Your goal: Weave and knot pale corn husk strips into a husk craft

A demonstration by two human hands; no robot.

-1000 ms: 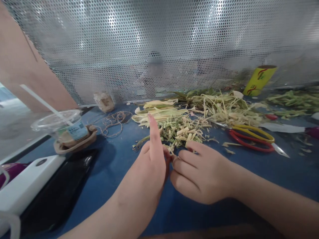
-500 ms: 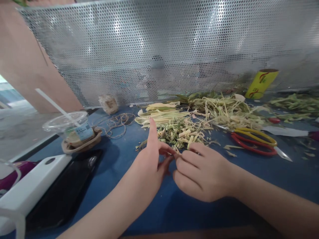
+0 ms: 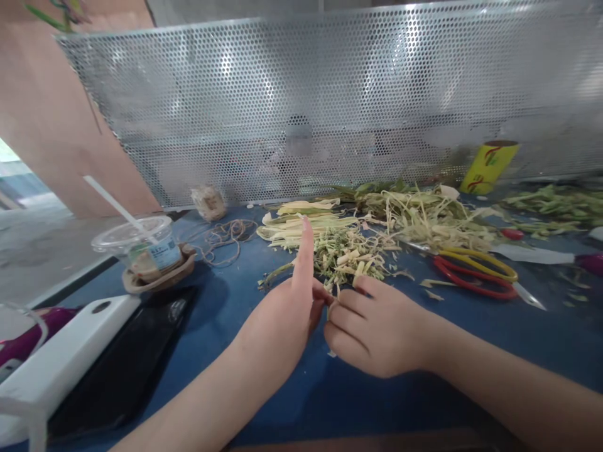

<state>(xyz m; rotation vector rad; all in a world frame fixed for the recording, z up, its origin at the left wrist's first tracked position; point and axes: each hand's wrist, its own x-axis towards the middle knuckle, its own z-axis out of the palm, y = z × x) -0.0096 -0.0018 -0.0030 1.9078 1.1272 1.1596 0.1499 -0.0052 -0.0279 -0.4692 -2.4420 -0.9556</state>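
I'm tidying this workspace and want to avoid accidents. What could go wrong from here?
The scissors and knife lie loose beyond the right hand; reaching across carelessly might cause a cut. The lidded cup stands near the left edge of the table, its straw sticking up, so a bump might tip it. Small plant pieces lie close to both hands, so a sleeve or wrist might scatter them.

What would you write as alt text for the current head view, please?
A person's left hand and right hand meet over a blue table, just in front of chopped plant pieces; anything pinched is hard to make out. Scissors lie to the right, with a perforated metal screen behind.
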